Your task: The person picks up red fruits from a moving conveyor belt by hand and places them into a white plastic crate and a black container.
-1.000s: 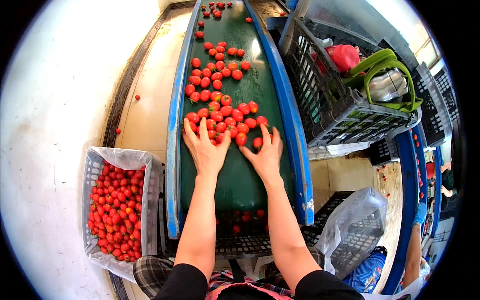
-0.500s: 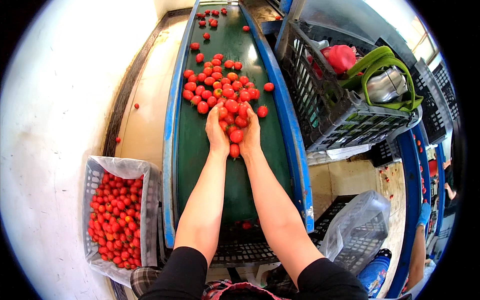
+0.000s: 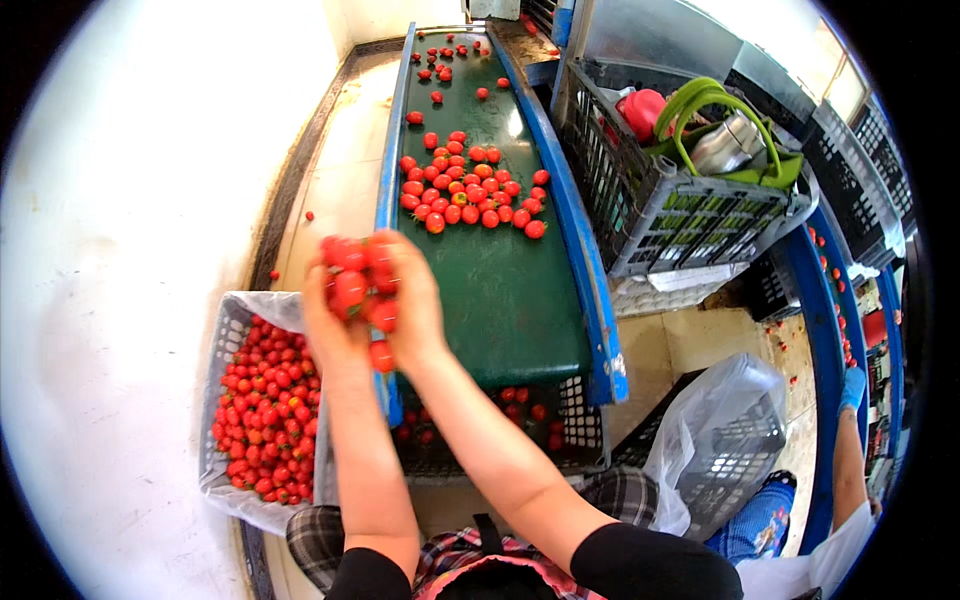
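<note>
Cupped together, my left hand point(image 3: 330, 335) and my right hand point(image 3: 415, 305) hold a heap of small red tomatoes point(image 3: 355, 275). They hover over the blue left rail of the green conveyor belt point(image 3: 500, 290), beside the lined grey crate point(image 3: 228, 330) that is full of red tomatoes point(image 3: 262, 405). One tomato point(image 3: 381, 356) shows just below my palms. Farther up the belt lies a cluster of several more tomatoes point(image 3: 465, 195).
A grey crate point(image 3: 580, 420) under the belt's near end holds a few tomatoes. A dark crate point(image 3: 660, 215) with green bag and red object stands right of the belt. A bag-lined crate point(image 3: 725, 440) sits at lower right. Another person's arm point(image 3: 850, 460) is at the right edge.
My hands scooped tomatoes together on the belt, lifted them, and carried them left and toward me, to just beside the full crate. The cluster on the belt has come nearer.
</note>
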Available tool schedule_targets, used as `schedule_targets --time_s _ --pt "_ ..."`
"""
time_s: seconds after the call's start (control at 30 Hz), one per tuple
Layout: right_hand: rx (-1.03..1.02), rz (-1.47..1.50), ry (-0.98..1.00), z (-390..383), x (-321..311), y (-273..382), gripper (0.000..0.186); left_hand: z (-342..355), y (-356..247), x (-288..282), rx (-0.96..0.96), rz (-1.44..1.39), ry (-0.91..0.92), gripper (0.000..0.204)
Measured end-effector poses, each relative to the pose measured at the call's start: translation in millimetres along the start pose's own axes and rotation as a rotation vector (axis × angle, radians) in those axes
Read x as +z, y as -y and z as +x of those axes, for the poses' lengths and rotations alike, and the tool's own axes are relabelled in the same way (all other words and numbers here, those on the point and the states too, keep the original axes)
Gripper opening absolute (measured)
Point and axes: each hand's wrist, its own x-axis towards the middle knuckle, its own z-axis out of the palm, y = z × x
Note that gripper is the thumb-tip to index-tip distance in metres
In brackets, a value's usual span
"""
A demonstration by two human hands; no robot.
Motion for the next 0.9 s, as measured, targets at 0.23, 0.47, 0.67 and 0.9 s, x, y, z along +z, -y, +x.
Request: schedule_targets --time_s 0.23,0.47,0.67,0.9 --pt "-0.189 -0.559 0.104 -31 103 -120 0.04 -25 -131 -90 0.224 0.41 -0.332 0.039" --pt "-0.474 -0.8 -0.383 -6 -70 -2 0.045 -25 -109 -72 0.374 1.14 -0.341 0.043" --pt "-0.458 -1.496 -0.541 22 -178 71 0.064 -16 66 3 0.114 1.373 0.244 0.066" --pt "-0.836 -1.819 0.094 94 -140 50 0.016 8 152 -6 0.328 1.653 0.076 0.093"
